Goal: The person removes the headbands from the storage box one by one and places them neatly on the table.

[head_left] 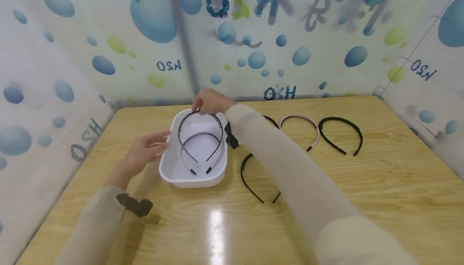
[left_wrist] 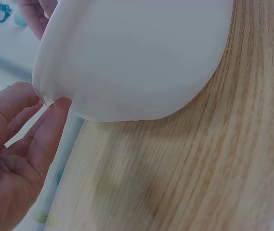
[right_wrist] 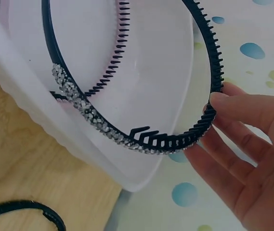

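Observation:
A black headband (head_left: 180, 131) with comb teeth hangs over the white plastic tub (head_left: 193, 183). My right hand (head_left: 210, 102) pinches the top of its curve between thumb and fingers; glittery stones (right_wrist: 96, 121) cover part of the band in the right wrist view. A pale pink headband (head_left: 200, 133) with dark teeth and dark tips lies inside the tub. At the tub's left side, my left hand (head_left: 146, 150) rests extended fingertips on the rim and outer wall. The left wrist view shows these fingertips (left_wrist: 62, 105) touching the white plastic.
Right of the tub, a black headband (head_left: 244, 176) lies partly hidden by my right forearm, another black one (head_left: 270, 120) behind it. Further right lie a pink headband (head_left: 299, 116) and a black one (head_left: 340, 120). A patterned wall (head_left: 246, 83) borders the wooden table (head_left: 395, 200).

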`<state>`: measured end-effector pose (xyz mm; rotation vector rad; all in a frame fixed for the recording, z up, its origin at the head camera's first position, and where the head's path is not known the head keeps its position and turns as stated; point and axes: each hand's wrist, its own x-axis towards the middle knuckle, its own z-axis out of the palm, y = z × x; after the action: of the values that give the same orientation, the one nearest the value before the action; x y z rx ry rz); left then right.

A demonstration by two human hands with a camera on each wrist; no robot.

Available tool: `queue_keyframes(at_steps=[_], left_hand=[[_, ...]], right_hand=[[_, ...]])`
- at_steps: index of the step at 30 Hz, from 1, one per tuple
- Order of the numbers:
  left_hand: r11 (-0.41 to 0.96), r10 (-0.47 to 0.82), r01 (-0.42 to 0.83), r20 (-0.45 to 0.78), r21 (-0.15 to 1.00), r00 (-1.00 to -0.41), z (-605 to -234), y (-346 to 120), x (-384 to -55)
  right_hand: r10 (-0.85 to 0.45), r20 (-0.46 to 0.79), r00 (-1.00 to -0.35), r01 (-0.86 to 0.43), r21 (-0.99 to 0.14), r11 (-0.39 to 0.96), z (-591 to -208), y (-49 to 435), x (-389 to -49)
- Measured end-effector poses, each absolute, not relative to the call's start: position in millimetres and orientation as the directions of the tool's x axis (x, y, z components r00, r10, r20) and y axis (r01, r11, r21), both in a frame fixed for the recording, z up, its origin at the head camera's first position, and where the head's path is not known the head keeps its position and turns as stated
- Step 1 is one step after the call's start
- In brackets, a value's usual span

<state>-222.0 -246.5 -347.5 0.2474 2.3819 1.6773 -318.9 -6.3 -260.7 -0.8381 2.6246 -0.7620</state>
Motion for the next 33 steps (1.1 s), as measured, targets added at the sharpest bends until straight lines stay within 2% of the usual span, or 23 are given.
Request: queue_keyframes(at_steps=[10,21,33], left_hand=[[0.337,0.260,0.024,-0.069,0.941,-0.963,-348,-247,-219],[0.346,0.251,0.018,-0.074,0.938,-0.965,-346,-244,-218],[0.342,0.256,0.024,-0.069,0.939,-0.964,-346,-244,-218]], right_hand=[[-0.678,-0.053,-0.733,-0.564,-0.509,0.650,-243,6,-318],[-0.716,-0.009,-0.698,-0.637,-0.449,0.627,-216,23,-310],[-0.735,0.019,-0.677,-0.675,-0.414,0.611,-210,57,-302]])
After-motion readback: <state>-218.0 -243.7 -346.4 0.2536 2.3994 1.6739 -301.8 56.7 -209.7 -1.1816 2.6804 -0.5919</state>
